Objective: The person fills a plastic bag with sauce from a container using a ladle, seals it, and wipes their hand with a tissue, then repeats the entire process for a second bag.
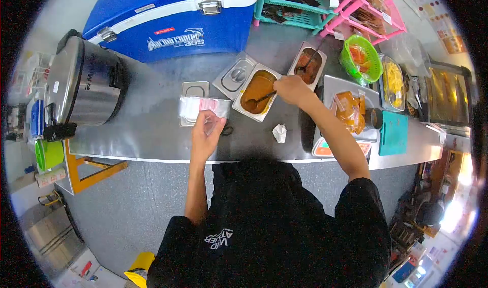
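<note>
My right hand [291, 89] is closed around the handle of a dark ladle [252, 105], whose bowl rests in orange-brown sauce [260, 87] inside a rectangular steel pan [260, 117]. My left hand [204, 135] pinches a small clear plastic bag [210, 127] between thumb and fingers. Just beyond those fingertips, a clear packet with pink print [206, 105] lies across a small steel lid or pan [195, 88]. Another steel pan lid [235, 76] leans beside the sauce pan. Further right, a second pan [317, 54] holds a darker red sauce and its own spoon.
A blue cooler box [178, 28] stands at the back, a large steel pot [86, 84] at left. Crumpled tissue [279, 133] lies near the front edge. At right are a scale [328, 146] bearing filled bags [351, 112], a green basket [376, 67] and a teal board [393, 133].
</note>
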The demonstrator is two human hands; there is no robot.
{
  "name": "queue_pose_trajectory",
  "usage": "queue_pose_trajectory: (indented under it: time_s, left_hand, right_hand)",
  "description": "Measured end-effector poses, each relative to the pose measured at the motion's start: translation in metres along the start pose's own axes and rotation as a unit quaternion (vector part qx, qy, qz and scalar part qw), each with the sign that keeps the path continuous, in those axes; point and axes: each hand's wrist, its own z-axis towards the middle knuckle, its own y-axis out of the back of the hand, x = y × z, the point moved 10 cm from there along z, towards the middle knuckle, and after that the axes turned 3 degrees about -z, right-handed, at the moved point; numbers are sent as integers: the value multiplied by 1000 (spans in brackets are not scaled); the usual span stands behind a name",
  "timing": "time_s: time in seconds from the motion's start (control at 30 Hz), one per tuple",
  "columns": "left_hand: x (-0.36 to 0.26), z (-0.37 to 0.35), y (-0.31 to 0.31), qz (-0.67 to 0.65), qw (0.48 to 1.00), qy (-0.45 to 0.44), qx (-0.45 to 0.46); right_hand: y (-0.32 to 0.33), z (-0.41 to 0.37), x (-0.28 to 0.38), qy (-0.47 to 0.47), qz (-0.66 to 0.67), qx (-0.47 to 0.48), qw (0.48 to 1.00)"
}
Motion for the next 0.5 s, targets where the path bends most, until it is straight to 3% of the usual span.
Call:
queue_pose_trajectory:
  time_s: [0.17,0.27,0.37,0.5]
  left_hand:
    - [-26,2,-11,114,993,14,41]
    - [-6,4,-5,137,990,18,30]
    - [-9,7,-9,8,998,-52,16]
    - [-6,4,4,-29,999,-6,-14]
  right_hand:
    - [38,-20,-6,-113,-56,7,992]
    - [19,-19,-14,-161,-32,43,986]
    - [-8,-16,-4,-138,-23,28,990]
    - [-9,-20,2,-153,81,43,984]
